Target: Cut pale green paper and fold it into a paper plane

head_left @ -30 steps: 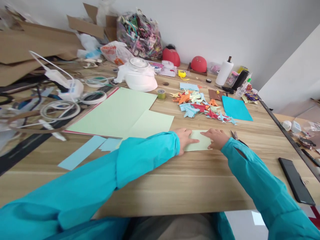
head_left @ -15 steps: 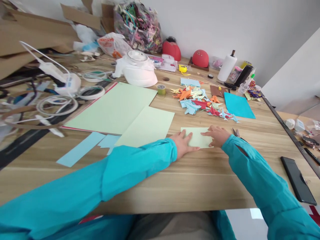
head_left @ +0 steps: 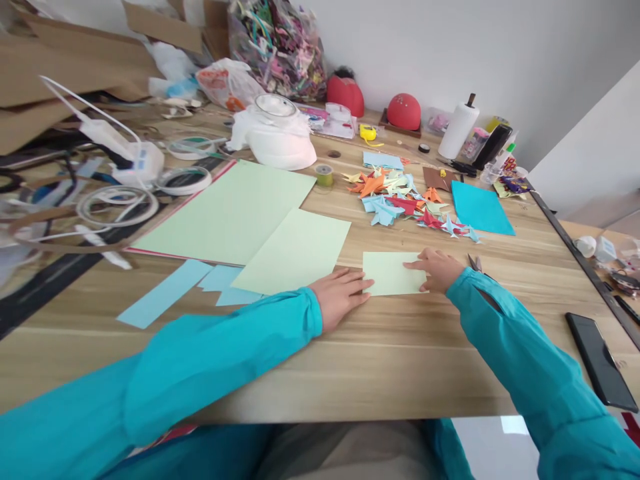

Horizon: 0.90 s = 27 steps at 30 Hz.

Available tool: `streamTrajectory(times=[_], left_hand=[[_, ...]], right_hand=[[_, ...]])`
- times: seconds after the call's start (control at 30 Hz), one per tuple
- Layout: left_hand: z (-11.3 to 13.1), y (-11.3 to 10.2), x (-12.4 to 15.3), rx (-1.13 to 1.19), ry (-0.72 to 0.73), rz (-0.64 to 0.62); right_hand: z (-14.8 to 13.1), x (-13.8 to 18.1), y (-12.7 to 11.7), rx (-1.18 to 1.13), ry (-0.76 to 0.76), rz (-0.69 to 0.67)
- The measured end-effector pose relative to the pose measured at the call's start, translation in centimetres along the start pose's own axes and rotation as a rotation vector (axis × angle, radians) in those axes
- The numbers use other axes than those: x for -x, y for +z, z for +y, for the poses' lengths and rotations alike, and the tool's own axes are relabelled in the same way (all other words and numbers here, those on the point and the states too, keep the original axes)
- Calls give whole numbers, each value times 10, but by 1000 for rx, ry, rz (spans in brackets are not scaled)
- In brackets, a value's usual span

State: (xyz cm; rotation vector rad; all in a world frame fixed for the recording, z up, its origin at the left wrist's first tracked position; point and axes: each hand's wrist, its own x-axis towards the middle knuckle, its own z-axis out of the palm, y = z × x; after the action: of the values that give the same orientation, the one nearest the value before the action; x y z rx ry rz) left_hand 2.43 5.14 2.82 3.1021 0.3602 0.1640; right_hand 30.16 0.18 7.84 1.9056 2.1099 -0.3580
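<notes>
Paper (head_left: 390,273) — beneath right hand (head_left: 437,270), (left hand (head_left: 340,297) beside)

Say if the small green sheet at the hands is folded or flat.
Flat: the sheet lies flush on the table, right hand pressing its edge. Doubled layers: cannot tell.

Bright, even, diffuse light; shadows on the light wooden tabletop (head_left: 400,360) faint and soft. Pale green paper rectangle (head_left: 393,273) sharp at centre. White tape rings (head_left: 117,205) at left edge blurred and stretched.
</notes>
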Motion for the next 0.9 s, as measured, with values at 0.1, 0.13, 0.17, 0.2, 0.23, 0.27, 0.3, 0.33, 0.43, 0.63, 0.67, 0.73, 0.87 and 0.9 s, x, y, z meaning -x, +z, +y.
streamTrajectory(times=[0.1, 0.13, 0.17, 0.2, 0.23, 0.27, 0.3, 0.33, 0.43, 0.63, 0.67, 0.73, 0.87, 0.9], left_hand=[[-2, -3, -18, 11, 9, 43], [-1, -2, -25, 7, 6, 63], [0, -1, -30, 8, 2, 81], [2, 2, -35, 13, -4, 98], [3, 5, -38, 18, -6, 113], [4, 8, -40, 23, -3, 124], [5, 10, -42, 26, 1, 130], [6, 13, -43, 26, 4, 128], [5, 16, -47, 19, 11, 73], [7, 14, -46, -14, 17, 98], [6, 14, -44, -10, 17, 112], [5, 14, -40, 5, 28, 127], [-2, 15, -32, 25, 53, 138], [-4, 16, -29, 26, 58, 141]], right_hand=[[0, 0, -2, -16, 3, -3], [0, 1, -4, -19, 9, -8], [0, 2, -4, -21, 14, -15], [-1, 3, -5, -18, 19, -22], [-3, 5, -5, -7, 23, -23], [-6, 8, -3, 13, 21, -13], [-11, 11, -1, 40, 14, 2], [-17, 15, 2, 84, -5, 55], [-42, 27, 15, 145, -146, 178], [-59, 46, 34, 116, -137, 272], [-55, 50, 36, 110, -131, 282], [-42, 58, 38, 94, -103, 282], [-18, 70, 43, 74, -37, 293], [-15, 72, 44, 67, -29, 297]])
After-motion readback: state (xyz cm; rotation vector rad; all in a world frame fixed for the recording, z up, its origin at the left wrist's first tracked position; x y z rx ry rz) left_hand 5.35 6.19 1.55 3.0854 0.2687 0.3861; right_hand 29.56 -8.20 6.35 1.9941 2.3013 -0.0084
